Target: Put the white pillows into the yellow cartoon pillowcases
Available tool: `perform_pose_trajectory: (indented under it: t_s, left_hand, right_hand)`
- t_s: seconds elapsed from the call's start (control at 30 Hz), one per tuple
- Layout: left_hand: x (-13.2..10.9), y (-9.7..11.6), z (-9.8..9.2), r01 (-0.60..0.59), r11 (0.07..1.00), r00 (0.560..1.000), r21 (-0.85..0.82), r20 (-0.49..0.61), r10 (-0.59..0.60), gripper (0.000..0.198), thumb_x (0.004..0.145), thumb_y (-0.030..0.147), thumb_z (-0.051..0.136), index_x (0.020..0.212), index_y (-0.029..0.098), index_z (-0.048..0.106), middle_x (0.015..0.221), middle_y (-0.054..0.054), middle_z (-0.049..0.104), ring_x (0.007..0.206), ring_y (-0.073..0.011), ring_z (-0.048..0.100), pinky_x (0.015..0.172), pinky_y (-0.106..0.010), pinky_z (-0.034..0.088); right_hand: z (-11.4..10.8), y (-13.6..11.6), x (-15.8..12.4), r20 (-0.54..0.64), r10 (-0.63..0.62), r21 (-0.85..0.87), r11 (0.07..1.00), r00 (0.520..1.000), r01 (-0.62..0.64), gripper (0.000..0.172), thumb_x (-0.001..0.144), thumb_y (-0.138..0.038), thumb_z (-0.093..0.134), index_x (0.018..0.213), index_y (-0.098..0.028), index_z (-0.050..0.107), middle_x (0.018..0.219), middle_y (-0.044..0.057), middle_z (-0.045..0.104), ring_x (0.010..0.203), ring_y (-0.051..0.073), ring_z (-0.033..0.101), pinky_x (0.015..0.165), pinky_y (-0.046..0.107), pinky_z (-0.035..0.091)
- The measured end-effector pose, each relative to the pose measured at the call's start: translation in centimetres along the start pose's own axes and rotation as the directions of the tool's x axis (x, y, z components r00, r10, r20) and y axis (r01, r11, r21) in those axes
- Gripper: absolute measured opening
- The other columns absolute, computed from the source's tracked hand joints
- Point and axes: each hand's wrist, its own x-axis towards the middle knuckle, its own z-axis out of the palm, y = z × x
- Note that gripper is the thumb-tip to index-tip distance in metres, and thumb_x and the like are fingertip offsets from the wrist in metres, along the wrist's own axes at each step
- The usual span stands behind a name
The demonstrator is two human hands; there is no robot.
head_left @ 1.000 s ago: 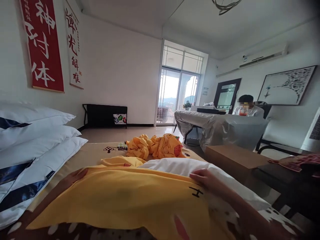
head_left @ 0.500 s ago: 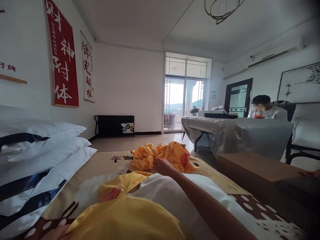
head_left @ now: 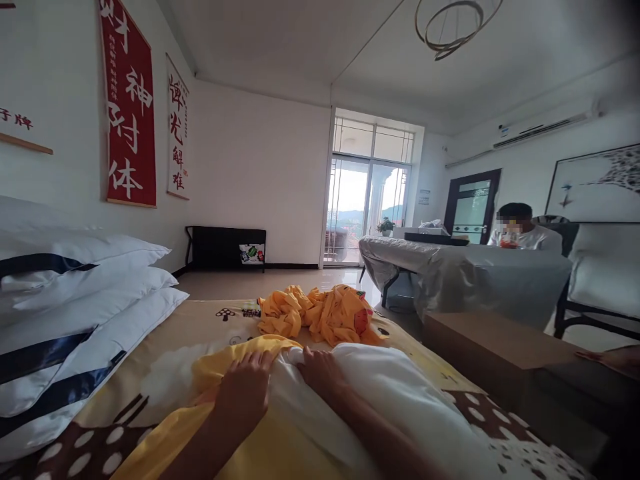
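Gripping yellow pillowcase (head_left: 220, 357) with curled left hand (head_left: 246, 395), clutched white pillow (head_left: 400, 393) with right hand (head_left: 320, 370) beside; probably needed even tugs.

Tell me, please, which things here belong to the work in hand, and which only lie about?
In hand: left hand gripping the yellow pillowcase; right hand on the white pillow.
Lying about: crumpled yellow cloth, stacked pillows, cardboard box, covered table.

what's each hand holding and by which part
The left hand grips the yellow pillowcase at its open edge; the right hand grips the white pillow at its end.
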Motion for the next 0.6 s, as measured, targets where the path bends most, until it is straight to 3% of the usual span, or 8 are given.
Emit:
perform_pose_trajectory:
  t_s: [0.07, 0.17, 0.27, 0.33, 0.43, 0.5, 0.6]
  left_hand:
    - [2.7, 1.4, 0.4, -0.015, 1.0, 0.999, 0.017, -0.034, 0.016, 0.048, 0.079, 0.009, 0.043, 0.126, 0.014, 0.054, 0.123, -0.017, 0.059, 0.114, -0.0317, 0.055, 0.094, -0.045, 0.043]
    - [5.4, 0.9, 1.4, -0.023, 0.999, 0.999, -0.028, -0.03, 0.022, 0.048, 0.082, 0.009, 0.04, 0.128, 0.012, 0.052, 0.13, -0.018, 0.056, 0.118, -0.0286, 0.054, 0.092, -0.039, 0.046]
    - [6.5, -0.2, 1.2, -0.002, 0.997, 0.998, -0.083, -0.059, -0.003, 0.041, 0.085, 0.012, 0.038, 0.123, 0.013, 0.055, 0.122, -0.015, 0.062, 0.11, -0.0241, 0.06, 0.085, -0.033, 0.048]
    - [6.8, -0.5, 0.5, 0.014, 0.995, 0.995, -0.103, -0.095, -0.024, 0.038, 0.085, 0.013, 0.039, 0.119, 0.012, 0.056, 0.117, -0.015, 0.064, 0.107, -0.0245, 0.062, 0.086, -0.034, 0.048]
    - [6.9, 0.6, -0.6, -0.004, 0.993, 0.992, -0.116, -0.128, -0.011, 0.034, 0.086, 0.015, 0.04, 0.116, 0.01, 0.056, 0.115, -0.016, 0.064, 0.108, -0.0259, 0.06, 0.089, -0.036, 0.047]
    - [6.7, 2.4, -1.1, -0.055, 0.991, 0.993, -0.121, -0.112, 0.041, 0.029, 0.086, 0.017, 0.043, 0.109, 0.013, 0.059, 0.11, -0.014, 0.067, 0.104, -0.0248, 0.062, 0.087, -0.035, 0.048]
    - [5.4, 6.0, -1.5, -0.179, 0.977, 0.983, -0.117, -0.069, 0.172, 0.022, 0.086, 0.017, 0.044, 0.096, 0.016, 0.063, 0.098, -0.009, 0.07, 0.092, -0.0224, 0.066, 0.08, -0.033, 0.049]
  right_hand:
    - [-1.7, -0.5, -1.8, -0.045, -0.049, -0.004, 0.999, 0.998, 0.049, 0.027, 0.091, -0.028, 0.046, 0.106, -0.014, 0.063, 0.108, 0.014, 0.069, 0.101, 0.025, 0.065, 0.087, 0.033, 0.044]
    - [-4.5, -0.5, -4.5, -0.082, -0.12, 0.011, 0.993, 0.989, 0.122, 0.033, 0.09, -0.031, 0.046, 0.115, -0.015, 0.06, 0.113, 0.014, 0.067, 0.106, 0.026, 0.062, 0.091, 0.035, 0.043]
    - [-6.6, -0.2, -6.0, 0.022, -0.166, 0.053, 0.985, 0.986, 0.165, 0.046, 0.082, -0.034, 0.056, 0.125, -0.016, 0.056, 0.115, 0.014, 0.066, 0.105, 0.029, 0.061, 0.087, 0.037, 0.045]
    - [-7.1, -0.4, -6.5, 0.068, -0.186, 0.069, 0.981, 0.98, 0.182, 0.042, 0.077, -0.032, 0.06, 0.117, -0.018, 0.06, 0.111, 0.012, 0.068, 0.1, 0.028, 0.063, 0.082, 0.035, 0.046]
    - [-5.7, -1.3, -6.8, 0.017, -0.253, 0.026, 0.967, 0.967, 0.252, 0.023, 0.079, -0.022, 0.054, 0.1, -0.019, 0.064, 0.096, 0.008, 0.071, 0.088, 0.023, 0.065, 0.073, 0.03, 0.045]
    - [-3.7, -1.9, -6.9, -0.022, -0.359, -0.05, 0.932, 0.933, 0.358, 0.026, 0.078, -0.012, 0.051, 0.1, -0.017, 0.064, 0.09, 0.007, 0.072, 0.081, 0.021, 0.065, 0.072, 0.03, 0.045]
    - [-0.8, -2.0, -6.5, -0.114, -0.502, -0.111, 0.864, 0.857, 0.492, 0.032, 0.078, -0.004, 0.049, 0.103, -0.014, 0.065, 0.098, 0.011, 0.071, 0.086, 0.022, 0.065, 0.079, 0.033, 0.048]
